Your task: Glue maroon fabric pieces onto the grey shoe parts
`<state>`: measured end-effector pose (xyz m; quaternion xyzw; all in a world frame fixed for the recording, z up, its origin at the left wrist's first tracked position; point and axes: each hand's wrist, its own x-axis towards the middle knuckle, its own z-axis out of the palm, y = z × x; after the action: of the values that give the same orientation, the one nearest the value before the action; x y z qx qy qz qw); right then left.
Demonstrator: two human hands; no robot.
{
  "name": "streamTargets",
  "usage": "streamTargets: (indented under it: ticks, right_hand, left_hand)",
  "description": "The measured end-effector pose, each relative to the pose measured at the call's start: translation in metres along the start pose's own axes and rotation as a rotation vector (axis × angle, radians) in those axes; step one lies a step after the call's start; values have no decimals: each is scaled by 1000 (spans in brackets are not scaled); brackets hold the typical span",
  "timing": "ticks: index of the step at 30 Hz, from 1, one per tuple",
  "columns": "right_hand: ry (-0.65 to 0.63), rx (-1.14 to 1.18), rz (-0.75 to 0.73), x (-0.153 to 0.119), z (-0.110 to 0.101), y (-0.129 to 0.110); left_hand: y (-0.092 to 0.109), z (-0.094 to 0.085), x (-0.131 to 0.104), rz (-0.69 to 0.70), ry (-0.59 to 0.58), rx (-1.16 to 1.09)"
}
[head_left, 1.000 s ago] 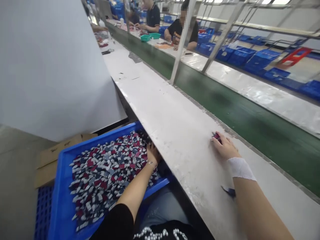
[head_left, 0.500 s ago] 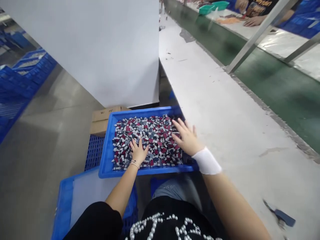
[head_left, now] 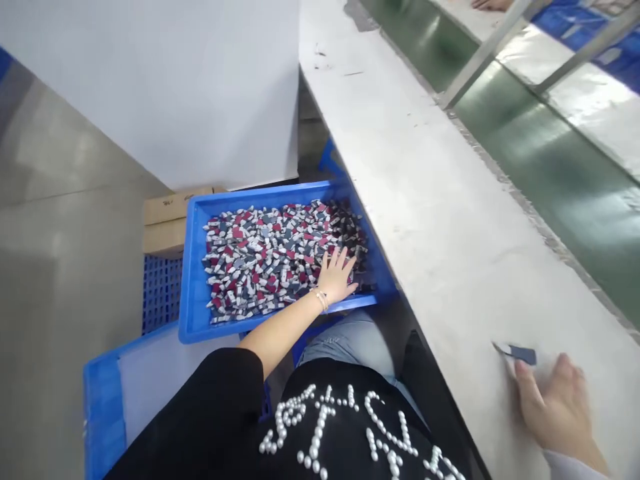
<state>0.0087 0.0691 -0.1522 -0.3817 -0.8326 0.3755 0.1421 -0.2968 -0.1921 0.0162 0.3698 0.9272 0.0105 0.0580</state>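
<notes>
My left hand (head_left: 337, 277) lies with fingers spread on a heap of small grey, white and maroon pieces (head_left: 260, 253). These fill a shallow blue tray (head_left: 186, 280), and the hand is by its near right side. My right hand (head_left: 563, 407) is over the white tabletop at the lower right, thumb and fingers apart. Its thumb is at the lower edge of a small knife-like tool (head_left: 523, 353) with a dark grey handle and a thin pointed tip. Whether the thumb touches it I cannot tell.
The white table (head_left: 400, 200) runs along the tray's right side. A white panel (head_left: 225, 100) stands behind the tray. A cardboard box (head_left: 165, 223) and another blue crate (head_left: 103, 400) are at the left. Beyond a green strip (head_left: 540, 147), part of another person's hand (head_left: 493, 4) shows.
My right hand has gone from above the tray's right edge to the knife-like tool on the table. My left hand has shifted right across the pieces. The view has turned.
</notes>
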Motion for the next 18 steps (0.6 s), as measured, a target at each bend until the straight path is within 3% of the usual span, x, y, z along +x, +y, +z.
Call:
streamTargets:
  ticks: [2, 5, 8, 10, 12, 18]
  right_hand:
    - [41, 61, 68, 3, 14, -18]
    - [23, 138, -31, 27, 27, -60]
    - [17, 180, -166, 54, 35, -110]
    - [14, 192, -258, 69, 41, -146]
    - [-4, 198, -365, 79, 47, -184]
    - [-156, 175, -762, 82, 73, -290]
  left_hand:
    - [6, 15, 30, 94, -64, -12]
    - [12, 27, 55, 194, -134, -63]
    - [15, 27, 54, 271, -224, -201]
    - [15, 22, 46, 251, -258, -340]
    - [13, 15, 38, 139, -202, -501]
    - [5, -3, 19, -341, 216, -934]
